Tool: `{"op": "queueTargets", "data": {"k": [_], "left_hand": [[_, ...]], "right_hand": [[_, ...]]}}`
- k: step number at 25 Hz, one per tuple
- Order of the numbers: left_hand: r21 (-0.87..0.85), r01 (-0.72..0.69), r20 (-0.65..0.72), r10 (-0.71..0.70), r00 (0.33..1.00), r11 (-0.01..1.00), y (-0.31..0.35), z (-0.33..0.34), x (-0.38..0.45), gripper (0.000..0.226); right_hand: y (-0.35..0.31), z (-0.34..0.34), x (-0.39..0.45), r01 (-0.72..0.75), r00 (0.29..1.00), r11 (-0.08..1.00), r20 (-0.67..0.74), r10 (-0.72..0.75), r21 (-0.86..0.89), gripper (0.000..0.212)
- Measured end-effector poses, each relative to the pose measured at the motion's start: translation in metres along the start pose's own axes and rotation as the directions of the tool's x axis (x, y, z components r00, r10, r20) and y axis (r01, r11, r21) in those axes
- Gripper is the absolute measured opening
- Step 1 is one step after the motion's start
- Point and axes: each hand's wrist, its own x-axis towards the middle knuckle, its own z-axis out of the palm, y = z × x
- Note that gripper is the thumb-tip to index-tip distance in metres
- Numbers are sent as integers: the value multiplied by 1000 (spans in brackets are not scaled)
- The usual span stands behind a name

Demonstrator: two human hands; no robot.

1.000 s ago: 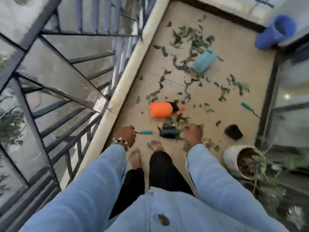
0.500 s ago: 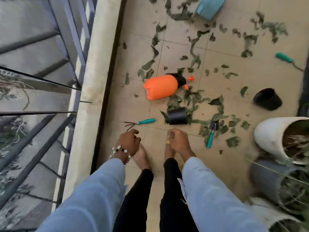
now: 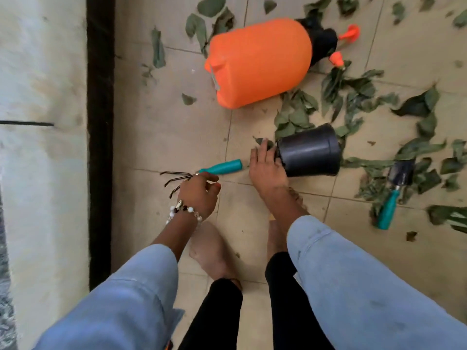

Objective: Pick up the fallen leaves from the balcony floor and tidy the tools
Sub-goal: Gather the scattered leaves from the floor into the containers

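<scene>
Black pot (image 3: 309, 151) lies tipped just below orange sprayer (image 3: 260, 61): right hand (image 3: 266, 165) cups its base, left hand (image 3: 198, 192) pinches rake (image 3: 202, 173); lift pot w/ firm wrap, stand upright

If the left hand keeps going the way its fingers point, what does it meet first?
Likely the hand rake: the left hand sits right at the join of its prongs and teal handle, fingers curled toward it. Whether they already touch is unclear.

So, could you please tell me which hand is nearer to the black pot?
Right. The right hand touches the black pot's rim; the left hand is farther left, at the hand rake.
</scene>
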Motion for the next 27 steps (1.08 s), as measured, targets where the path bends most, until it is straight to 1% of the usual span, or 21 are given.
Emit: {"op": "queueTargets", "data": {"k": [3, 5, 7, 9, 10, 11, 12, 13, 14, 15, 16, 17, 18, 19, 20, 21, 22, 23, 25, 26, 27], "left_hand": [[-75, 6, 4, -6, 1000, 997, -1, 12, 7, 21], [-114, 27, -1, -27, 1000, 993, 6, 15, 7, 20], [-177, 77, -32, -84, 996, 981, 20, 15, 7, 22], [-341, 169, -68, -204, 977, 925, 40, 10, 5, 32], [-478, 248, -22, -294, 956, 843, 56, 5, 1, 40], [-608, 343, 86, -370, 925, 716, 72, 0, -2, 48], [-707, 434, 234, -394, 889, 559, 88, -3, -6, 54], [-768, 502, 379, -350, 857, 397, 104, -6, -10, 57], [-806, 543, 481, -274, 833, 236, 116, -6, -12, 55], [-830, 552, 526, -215, 823, 80, 130, -5, -14, 48], [-845, 533, 527, -211, 823, -33, 140, -3, -14, 40], [-860, 503, 507, -255, 823, -84, 150, -2, -12, 33], [-882, 468, 461, -324, 826, -63, 156, 0, -9, 28], [-899, 437, 407, -377, 832, -6, 159, 0, -6, 27], [-906, 418, 359, -397, 845, 69, 160, 0, -2, 29], [-902, 407, 327, -390, 861, 143, 159, -1, 2, 30], [-893, 395, 297, -375, 878, 217, 157, -1, 3, 30], [-882, 377, 266, -363, 893, 282, 154, -1, 5, 30], [-857, 348, 212, -355, 911, 380, 148, -1, 3, 30], [-840, 351, 200, -366, 909, 413, 146, -1, 2, 31], [-822, 366, 197, -386, 901, 436, 145, -1, 3, 35]], "right_hand": [[1, -3, 4, 43, 994, 997, -95, -49, -62, 41], [2, -11, 4, 158, 978, 980, -117, -172, -123, 31], [5, -26, -1, 258, 960, 965, -117, -253, 35, 28], [7, -49, -9, 206, 967, 905, -218, -131, 372, 25], [8, -61, -17, 126, 978, 788, -208, 2, 603, 22], [9, -74, -28, 54, 978, 527, -152, 143, 848, 17], [11, -86, -39, 13, 965, 205, -66, 252, 979, 12], [13, -99, -50, -10, 957, -31, 19, 289, 999, 11], [18, -108, -58, -6, 959, -98, 33, 281, 995, 12], [28, -117, -65, 26, 975, -47, -15, 222, 999, 14], [44, -124, -69, 79, 988, 104, -92, 127, 991, 15], [62, -130, -70, 149, 988, 232, -151, -10, 961, 16], [83, -135, -67, 196, 980, 295, -174, -98, 935, 16], [103, -136, -57, 209, 977, 280, -184, -111, 937, 16], [122, -133, -44, 188, 981, 326, -191, -26, 927, 18], [139, -122, -29, 135, 979, 441, -188, 79, 887, 20], [151, -109, -14, 44, 979, 630, -159, 127, 776, 23], [159, -97, -2, -39, 991, 752, -71, 113, 658, 25], [158, -81, 10, -151, 983, 801, 175, 59, 579, 26], [153, -78, 12, -170, 974, 802, 222, 47, 573, 24], [148, -76, 14, -183, 975, 805, 211, 74, 565, 23]]}}
